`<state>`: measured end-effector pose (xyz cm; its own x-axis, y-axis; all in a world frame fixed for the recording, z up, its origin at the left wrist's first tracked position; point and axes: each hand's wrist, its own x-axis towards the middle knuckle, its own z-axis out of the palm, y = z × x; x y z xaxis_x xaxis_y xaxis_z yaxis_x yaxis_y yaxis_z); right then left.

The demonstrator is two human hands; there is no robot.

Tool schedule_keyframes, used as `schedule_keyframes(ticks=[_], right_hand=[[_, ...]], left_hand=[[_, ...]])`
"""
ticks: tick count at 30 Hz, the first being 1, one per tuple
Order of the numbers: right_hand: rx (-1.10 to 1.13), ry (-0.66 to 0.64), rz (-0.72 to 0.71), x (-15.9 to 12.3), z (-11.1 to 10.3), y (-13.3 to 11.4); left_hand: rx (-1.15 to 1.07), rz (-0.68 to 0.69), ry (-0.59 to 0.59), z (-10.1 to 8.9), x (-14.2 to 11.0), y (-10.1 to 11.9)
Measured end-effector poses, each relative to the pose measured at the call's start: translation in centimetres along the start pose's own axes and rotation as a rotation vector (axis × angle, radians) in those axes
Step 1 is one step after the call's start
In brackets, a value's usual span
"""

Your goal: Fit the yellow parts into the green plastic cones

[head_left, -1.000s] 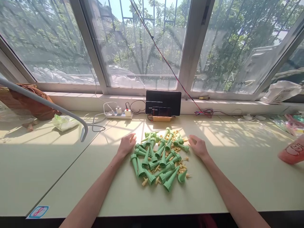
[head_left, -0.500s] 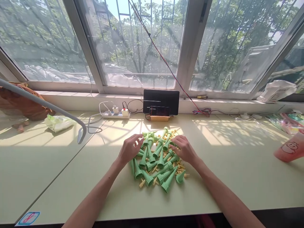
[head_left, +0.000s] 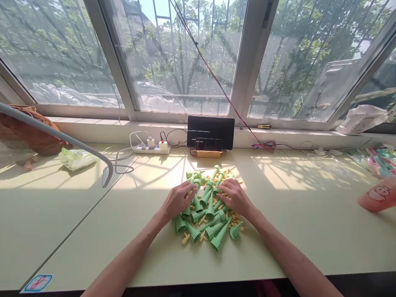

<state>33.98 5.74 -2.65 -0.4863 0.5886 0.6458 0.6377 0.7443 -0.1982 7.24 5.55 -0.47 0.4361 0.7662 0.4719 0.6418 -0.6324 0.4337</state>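
Two hands, left and right, fingers loosely curled, over opposite sides of green cones.

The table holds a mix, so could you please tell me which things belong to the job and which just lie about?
In use: green cones, small yellow pegs, left hand and right hand.
Lying about: black tablet, power strip, pink cup.

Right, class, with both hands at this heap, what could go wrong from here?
The left hand and right hand reach into loosely piled green cones; a nudge might set some rolling.
Small yellow pegs lie among the cones and could scatter.
The fingers hide parts of the heap, so a grasp might catch extra pieces.
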Motion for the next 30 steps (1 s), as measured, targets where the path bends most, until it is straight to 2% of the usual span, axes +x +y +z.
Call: schedule_keyframes(ticks=[21,30], right_hand=[[-0.026,0.037,0.050,-0.02,-0.20,-0.67],[0.025,0.063,0.076,-0.09,-0.18,-0.72]], left_hand=[[-0.041,0.066,0.053,0.32,0.00,0.74],[-0.019,0.070,0.028,0.56,-0.14,0.62]])
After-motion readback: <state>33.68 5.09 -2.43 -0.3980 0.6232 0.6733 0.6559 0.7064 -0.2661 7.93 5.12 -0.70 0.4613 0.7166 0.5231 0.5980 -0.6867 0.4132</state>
